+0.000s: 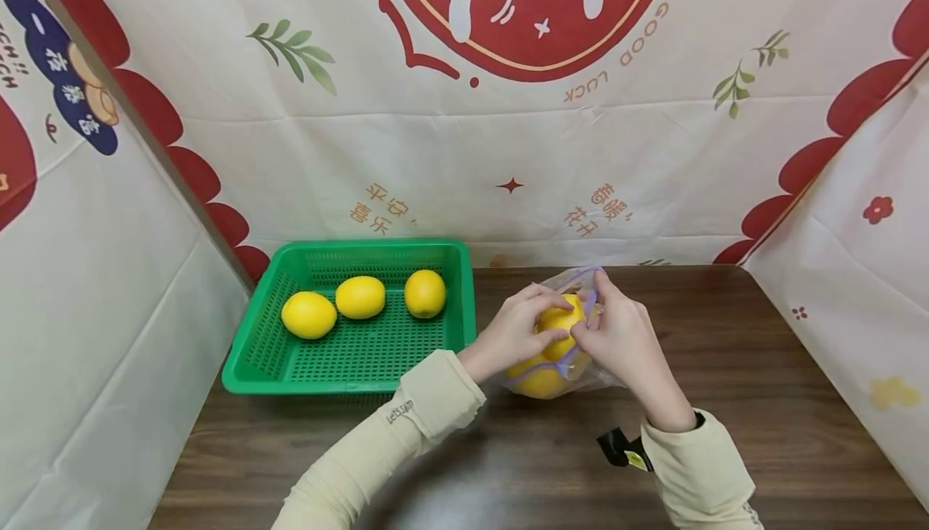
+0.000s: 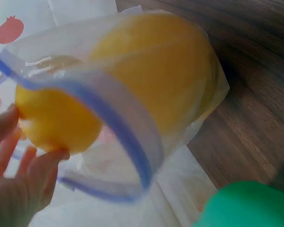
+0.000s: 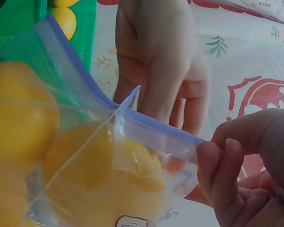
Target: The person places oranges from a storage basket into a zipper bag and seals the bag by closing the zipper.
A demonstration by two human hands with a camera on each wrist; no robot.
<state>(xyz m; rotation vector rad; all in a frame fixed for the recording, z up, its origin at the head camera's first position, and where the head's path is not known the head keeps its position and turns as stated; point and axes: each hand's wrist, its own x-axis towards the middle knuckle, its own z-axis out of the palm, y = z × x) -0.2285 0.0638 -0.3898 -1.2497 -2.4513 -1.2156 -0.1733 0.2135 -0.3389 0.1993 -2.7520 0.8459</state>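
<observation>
A clear zip bag (image 3: 154,124) with a purple zip strip holds several yellow lemons (image 1: 540,383), seen through its film. At the bag's mouth, my left hand (image 1: 514,328) grips another lemon (image 2: 61,120), fingers and thumb spread round it and partly inside the opening. My right hand (image 1: 622,338) pinches the bag's edge by the zip strip between thumb and fingers, as the right wrist view shows. The strip bows apart, leaving the mouth wide. The lower part of the bag, with the lemons in it, lies on the wooden table (image 1: 726,360).
To the left stands a green plastic basket (image 1: 348,385) with three lemons: one at the left (image 1: 308,315), one in the middle (image 1: 360,297), one at the right (image 1: 425,294). Printed white cloth (image 1: 464,167) walls the table at the back and both sides.
</observation>
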